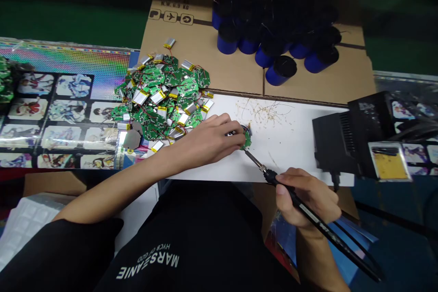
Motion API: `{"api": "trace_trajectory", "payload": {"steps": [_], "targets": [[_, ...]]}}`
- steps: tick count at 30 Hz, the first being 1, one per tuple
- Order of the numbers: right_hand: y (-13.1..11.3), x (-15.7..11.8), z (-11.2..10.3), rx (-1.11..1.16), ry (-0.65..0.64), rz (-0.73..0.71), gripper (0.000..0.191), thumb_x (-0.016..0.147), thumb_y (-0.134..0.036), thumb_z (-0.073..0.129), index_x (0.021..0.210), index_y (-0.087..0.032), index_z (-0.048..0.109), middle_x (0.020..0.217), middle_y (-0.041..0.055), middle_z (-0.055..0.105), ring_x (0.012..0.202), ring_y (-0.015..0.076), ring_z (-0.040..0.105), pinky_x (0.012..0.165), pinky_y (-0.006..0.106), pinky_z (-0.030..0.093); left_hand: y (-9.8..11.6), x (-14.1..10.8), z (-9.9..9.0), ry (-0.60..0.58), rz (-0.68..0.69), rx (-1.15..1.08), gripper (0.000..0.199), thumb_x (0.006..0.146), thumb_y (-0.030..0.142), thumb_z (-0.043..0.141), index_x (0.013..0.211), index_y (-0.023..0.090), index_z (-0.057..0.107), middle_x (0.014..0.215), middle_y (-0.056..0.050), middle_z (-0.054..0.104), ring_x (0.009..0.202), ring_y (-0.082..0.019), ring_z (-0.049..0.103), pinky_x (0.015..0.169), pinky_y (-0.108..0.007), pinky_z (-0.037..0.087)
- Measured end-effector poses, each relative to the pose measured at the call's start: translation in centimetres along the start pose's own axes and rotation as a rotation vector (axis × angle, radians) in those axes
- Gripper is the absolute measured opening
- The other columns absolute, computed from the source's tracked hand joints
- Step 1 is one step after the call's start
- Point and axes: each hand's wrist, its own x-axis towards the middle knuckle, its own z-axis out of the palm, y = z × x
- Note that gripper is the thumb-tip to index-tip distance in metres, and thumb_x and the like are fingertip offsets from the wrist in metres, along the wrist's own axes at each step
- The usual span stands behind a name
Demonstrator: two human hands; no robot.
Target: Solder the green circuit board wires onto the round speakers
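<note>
My left hand (208,139) pinches a small round green circuit board (246,141) with wires attached, holding it just above a white sheet (284,155). My right hand (308,194) grips a black soldering iron (328,229). The iron's metal tip (251,156) reaches up to the lower edge of the board, and it looks to be touching it. Part of the board is hidden by my fingers. Left of my hand lies a heap of green circuit boards with silver pouch batteries (162,100).
Several blue cylinders with black tops (273,32) stand on flattened cardboard (205,54) at the back. A black soldering station (352,137) and a yellow sponge tray (388,164) sit at right. Solder scraps (263,112) lie on the white sheet. A printed anime mat (65,114) lies at left.
</note>
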Motion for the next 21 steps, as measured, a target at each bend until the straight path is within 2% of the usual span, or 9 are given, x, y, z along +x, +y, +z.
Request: {"api": "trace_trajectory", "payload": {"steps": [8,16,21], "targets": [[0.16,-0.17,-0.38,-0.036,-0.057,-0.061,0.015,0.085,-0.014,0.074,0.096,-0.025,0.073,0.07,-0.0022,0.075,0.052,0.0177,0.071,0.044,0.029,0.056,-0.02,0.18,-0.1,-0.001,0.011,0.012,0.025,0.115,0.029,0.048,0.114,0.02,0.072,0.122,-0.009,0.073,0.104,-0.024,0.057,0.094,-0.039,0.046],[-0.5,0.25,-0.49,-0.052,-0.056,-0.037,0.014,0.086,-0.011,0.073,0.094,-0.023,0.073,0.07,-0.0016,0.076,0.051,0.0157,0.069,0.045,0.027,0.057,-0.07,0.19,-0.05,0.004,0.022,0.025,0.025,0.115,0.029,0.048,0.114,0.019,0.071,0.122,-0.009,0.072,0.103,-0.024,0.057,0.092,-0.039,0.047],[-0.11,0.3,-0.74,-0.072,-0.078,-0.102,0.017,0.084,-0.011,0.074,0.095,-0.025,0.075,0.07,-0.0024,0.077,0.052,0.0175,0.072,0.047,0.029,0.059,0.01,0.2,-0.17,-0.002,0.021,0.028,0.026,0.115,0.029,0.048,0.112,0.019,0.071,0.121,-0.01,0.072,0.103,-0.024,0.057,0.092,-0.039,0.046]]}}
